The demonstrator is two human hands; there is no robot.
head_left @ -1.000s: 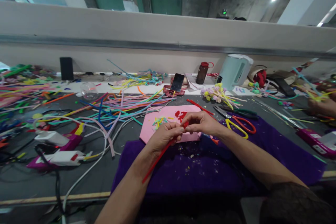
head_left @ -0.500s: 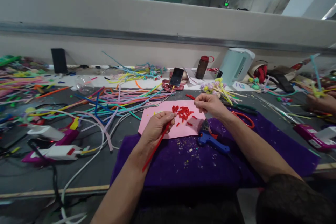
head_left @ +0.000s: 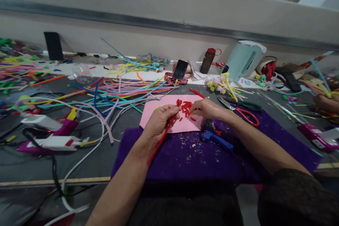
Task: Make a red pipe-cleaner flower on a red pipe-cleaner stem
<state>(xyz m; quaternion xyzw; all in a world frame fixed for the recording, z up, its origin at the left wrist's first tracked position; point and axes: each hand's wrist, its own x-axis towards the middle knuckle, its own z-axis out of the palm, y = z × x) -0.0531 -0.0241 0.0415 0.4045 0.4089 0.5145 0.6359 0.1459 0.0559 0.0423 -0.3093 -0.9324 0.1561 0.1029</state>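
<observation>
Pinched in my left hand [head_left: 164, 117] is a long red pipe cleaner [head_left: 160, 143], slanting down along my wrist. A small red looped tip [head_left: 179, 102] shows just above the fingertips. My right hand [head_left: 202, 108] reaches down to the short red pipe cleaner pieces [head_left: 186, 106] piled on a pink sheet [head_left: 148, 117]. Its fingers are closed at the pile's right edge; whether a piece is between them is hidden. Under the sheet's front edge lies a purple cloth [head_left: 164, 169]. A blue glue gun [head_left: 217, 140] rests on the cloth beneath my right wrist.
Red-handled scissors [head_left: 247, 116] lie right of my right forearm. Loose coloured pipe cleaners [head_left: 119, 95] and white cables [head_left: 104, 130] spread leftward. Behind are a phone [head_left: 180, 69], a bottle [head_left: 208, 60] and a kettle [head_left: 245, 60]. Another person's hand [head_left: 327, 103] is at far right.
My right hand has come down and left from above the sheet's corner to the red pieces. My left hand keeps its hold on the red pipe cleaner. The view has tilted slightly downward.
</observation>
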